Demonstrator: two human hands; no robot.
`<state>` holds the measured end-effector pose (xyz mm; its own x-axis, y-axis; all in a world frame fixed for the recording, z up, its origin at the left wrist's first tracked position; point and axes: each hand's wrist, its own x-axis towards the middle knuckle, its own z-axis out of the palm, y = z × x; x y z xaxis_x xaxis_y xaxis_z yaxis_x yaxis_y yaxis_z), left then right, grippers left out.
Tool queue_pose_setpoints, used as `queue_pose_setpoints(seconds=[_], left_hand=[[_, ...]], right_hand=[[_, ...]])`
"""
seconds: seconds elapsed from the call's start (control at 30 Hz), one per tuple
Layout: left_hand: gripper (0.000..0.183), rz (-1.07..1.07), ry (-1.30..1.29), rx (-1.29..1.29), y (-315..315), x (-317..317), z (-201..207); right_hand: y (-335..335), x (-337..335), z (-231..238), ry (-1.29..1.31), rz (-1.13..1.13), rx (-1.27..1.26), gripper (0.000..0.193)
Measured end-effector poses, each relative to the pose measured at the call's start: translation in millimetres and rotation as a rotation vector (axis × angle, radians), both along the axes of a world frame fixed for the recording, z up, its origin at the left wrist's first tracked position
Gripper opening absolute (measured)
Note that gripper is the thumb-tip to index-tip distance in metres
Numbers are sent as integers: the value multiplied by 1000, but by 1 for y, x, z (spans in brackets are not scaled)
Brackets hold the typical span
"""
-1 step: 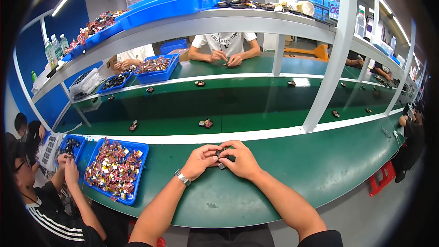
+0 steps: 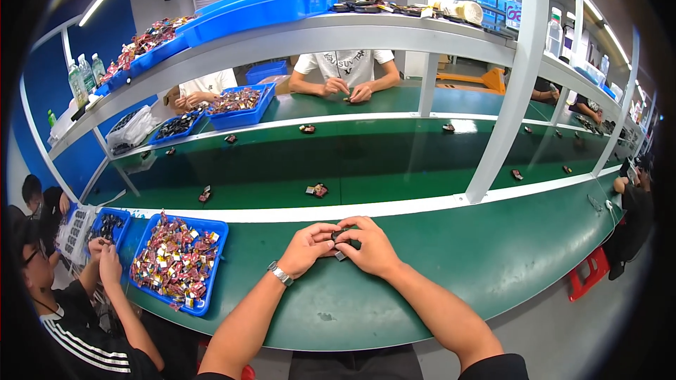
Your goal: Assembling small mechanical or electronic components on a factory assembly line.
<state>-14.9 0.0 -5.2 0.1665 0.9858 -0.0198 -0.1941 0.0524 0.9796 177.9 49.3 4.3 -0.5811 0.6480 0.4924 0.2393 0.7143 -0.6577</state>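
Note:
My left hand (image 2: 308,249), with a metal-banded watch (image 2: 280,273) at the wrist, and my right hand (image 2: 371,246) meet over the green worktop. Between their fingertips they pinch a small black part (image 2: 338,236), mostly covered by the fingers. A small grey-silver piece (image 2: 341,255) shows just below it; whether it is joined to the black part cannot be made out. To the left of my hands, a blue tray (image 2: 224,245) is heaped with small red, yellow and white wired pieces (image 2: 176,260).
Beyond the worktop (image 2: 451,281), a green belt (image 2: 401,193) carries scattered small assemblies (image 2: 317,190). A white post (image 2: 503,98) and an overhead shelf (image 2: 296,34) stand ahead. A co-worker (image 2: 77,317) sits at left beside a smaller blue tray (image 2: 121,217); another person (image 2: 345,70) works opposite.

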Motion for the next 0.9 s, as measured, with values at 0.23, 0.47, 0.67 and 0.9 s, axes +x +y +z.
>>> queue_pose_setpoints(seconds=[0.23,0.47,0.67,0.9], left_hand=[[33,7,-12,-9,2,0,-1],[32,26,-33,-13,3,1,-4],[31,33,-4,-24,1,2,-4],[30,72,-54,28,1,0,-5]], right_hand=[[-2,-5,-7,72,-71,19,10],[-3,-8,-14,109,-119,2,11],[2,-3,-14,111,-42,-136,12],[-2,-6,-6,114,-29,-39,15]])
